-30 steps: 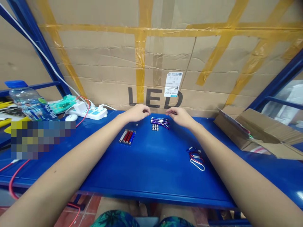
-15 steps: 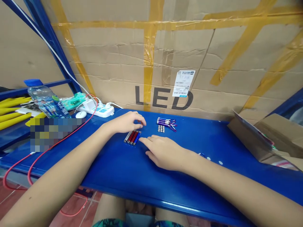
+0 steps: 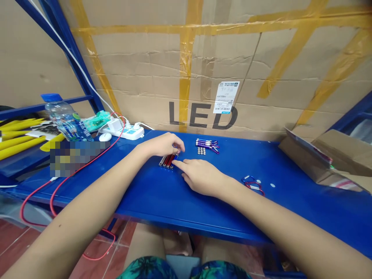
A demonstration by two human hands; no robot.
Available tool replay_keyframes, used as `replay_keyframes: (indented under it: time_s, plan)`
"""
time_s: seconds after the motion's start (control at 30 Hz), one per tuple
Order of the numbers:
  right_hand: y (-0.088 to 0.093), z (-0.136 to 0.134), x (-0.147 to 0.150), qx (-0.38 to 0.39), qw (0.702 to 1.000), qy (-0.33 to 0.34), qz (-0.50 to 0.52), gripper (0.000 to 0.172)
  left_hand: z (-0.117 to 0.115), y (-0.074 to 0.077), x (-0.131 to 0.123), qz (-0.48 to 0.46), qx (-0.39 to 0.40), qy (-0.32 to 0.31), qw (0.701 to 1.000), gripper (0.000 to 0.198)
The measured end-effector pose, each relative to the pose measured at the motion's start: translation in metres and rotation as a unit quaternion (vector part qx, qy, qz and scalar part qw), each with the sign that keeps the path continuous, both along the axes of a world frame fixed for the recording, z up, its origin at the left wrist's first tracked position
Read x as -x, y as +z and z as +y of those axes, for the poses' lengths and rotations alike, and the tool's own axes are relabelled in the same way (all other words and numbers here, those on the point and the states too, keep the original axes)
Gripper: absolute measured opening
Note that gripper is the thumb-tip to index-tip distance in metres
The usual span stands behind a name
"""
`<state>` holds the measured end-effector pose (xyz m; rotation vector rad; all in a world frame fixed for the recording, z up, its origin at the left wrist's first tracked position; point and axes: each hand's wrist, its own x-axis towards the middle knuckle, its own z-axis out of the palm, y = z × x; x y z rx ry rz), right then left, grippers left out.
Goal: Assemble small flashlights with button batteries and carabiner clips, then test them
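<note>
Tubes (image 3: 166, 161); just beside left grip (image 3: 166, 144)

Left grip (image 3: 167, 144) curls; right grip (image 3: 203, 176) points leftward.

red, silver and blue tubes (image 3: 167, 161) lie beside the left grip (image 3: 165, 145); purple sticks (image 3: 205, 144) beyond the right grip (image 3: 202, 176); red and blue carabiners (image 3: 255, 188) right of it; blue tabletop (image 3: 238, 159).

The setting appears to be a workshop — blue metal rack (image 3: 59, 23), heavily taped carton (image 3: 139, 73) marked LED, power strip (image 3: 133, 134).
</note>
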<state>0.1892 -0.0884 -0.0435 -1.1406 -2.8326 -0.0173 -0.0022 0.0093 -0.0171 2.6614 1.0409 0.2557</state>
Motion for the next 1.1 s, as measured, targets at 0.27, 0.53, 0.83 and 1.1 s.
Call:
replay_keyframes:
  time_s: [0.27,0.53,0.83,1.1]
  plan:
    - [-0.008,0.003,0.005,-0.031,0.999,-0.011,-0.026,0.048,0.001,-0.005,-0.002,0.002,0.009,0.011,1.000,0.024]
    - [-0.003,0.000,0.005,-0.042,0.998,-0.029,-0.046,0.026,0.003,-0.009,-0.006,-0.008,0.024,0.030,0.999,0.024]
    - [0.012,-0.010,-0.019,0.049,0.996,-0.064,-0.042,0.017,-0.002,-0.019,-0.017,-0.053,0.073,0.002,0.996,0.027]
    - [0.037,0.007,-0.075,0.308,0.929,-0.199,0.056,0.045,-0.019,-0.014,-0.032,-0.057,0.040,-0.019,0.997,0.025]
